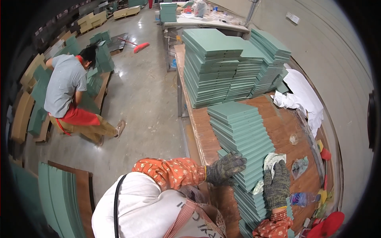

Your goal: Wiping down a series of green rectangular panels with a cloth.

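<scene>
A long leaning row of green boards (242, 131) lies fanned like steps along the brown table. My left hand (227, 168), in a dark grey knit glove, rests at the row's left edge with its fingers stretched and nothing visible in them. On the right edge is my right hand (277, 186), gloved alike, pressing a crumpled whitish cloth (273, 159) against the boards. The cloth sticks out past the fingertips and on the thumb side. How the fingers grip it underneath is hidden.
Tall stacks of green boards (210, 67) stand at the table's far end. White sheeting (303, 93), a plastic bottle (303, 199) and a clear plastic scrap (299, 167) lie to the right. A person (67, 85) bends over boards at left; a red broom (141, 47) lies beyond.
</scene>
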A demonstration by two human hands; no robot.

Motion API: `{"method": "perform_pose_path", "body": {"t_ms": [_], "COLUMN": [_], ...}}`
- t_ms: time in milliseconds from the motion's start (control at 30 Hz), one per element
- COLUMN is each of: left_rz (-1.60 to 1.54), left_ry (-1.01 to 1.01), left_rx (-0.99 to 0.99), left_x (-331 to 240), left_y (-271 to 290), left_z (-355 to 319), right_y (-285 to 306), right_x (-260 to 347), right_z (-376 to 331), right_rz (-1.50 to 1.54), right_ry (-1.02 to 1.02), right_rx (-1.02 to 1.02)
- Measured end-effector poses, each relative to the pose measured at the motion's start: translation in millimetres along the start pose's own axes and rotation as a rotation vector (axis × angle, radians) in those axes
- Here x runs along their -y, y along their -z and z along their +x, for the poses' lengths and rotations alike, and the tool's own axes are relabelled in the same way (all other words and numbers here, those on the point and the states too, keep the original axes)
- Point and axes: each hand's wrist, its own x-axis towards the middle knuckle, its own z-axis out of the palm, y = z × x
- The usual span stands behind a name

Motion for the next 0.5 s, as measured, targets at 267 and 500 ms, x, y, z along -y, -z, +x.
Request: {"method": "perform_pose_path", "body": {"t_ms": [267,500], "left_rz": [0.063,0.295], "left_ry": [0.087,-0.089], "left_rx": [0.109,0.185], "left_x": [20,-13], "left_y": [-22,24], "left_z": [-25,21], "right_y": [76,140], "right_x": [-45,-184], "right_z": [11,-33], "right_rz": [0.950,0.151], "right_ry": [-0.625,-0.628], "right_rx": [-0.126,-0.762]}}
